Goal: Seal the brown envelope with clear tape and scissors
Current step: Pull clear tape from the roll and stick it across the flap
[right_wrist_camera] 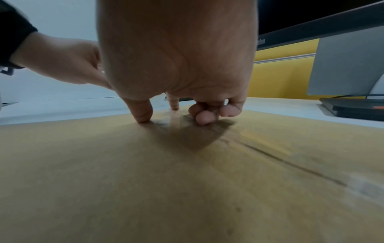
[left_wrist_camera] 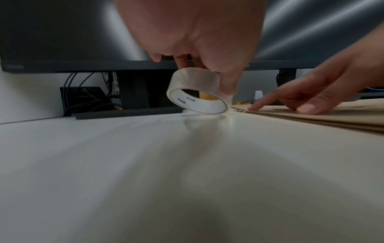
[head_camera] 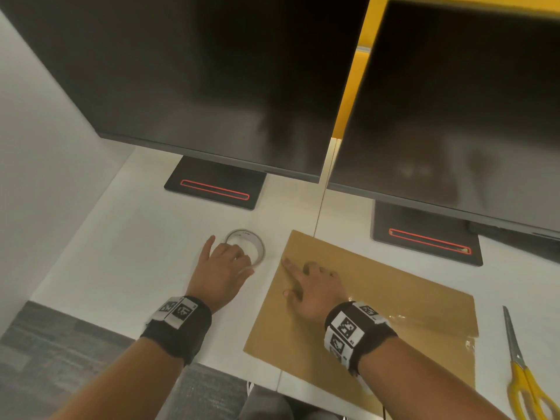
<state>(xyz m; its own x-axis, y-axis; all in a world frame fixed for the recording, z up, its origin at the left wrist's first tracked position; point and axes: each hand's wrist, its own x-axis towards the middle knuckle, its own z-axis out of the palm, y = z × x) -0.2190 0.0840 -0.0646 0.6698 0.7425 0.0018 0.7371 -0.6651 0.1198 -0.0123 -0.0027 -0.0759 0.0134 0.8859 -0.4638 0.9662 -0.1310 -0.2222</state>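
The brown envelope lies flat on the white desk, with shiny clear tape along its flap seam. My left hand grips the clear tape roll just left of the envelope. The roll is tilted, with its lower edge on the desk. My right hand rests on the envelope near its left edge. Its straight index finger presses on a glossy tape strip, the thumb touches the paper, and the other fingers are curled. The yellow-handled scissors lie untouched right of the envelope.
Two dark monitors hang low over the back of the desk. Their black stand bases sit behind the tape roll and the envelope. Cables run behind the left stand. The desk's front edge is close to my wrists.
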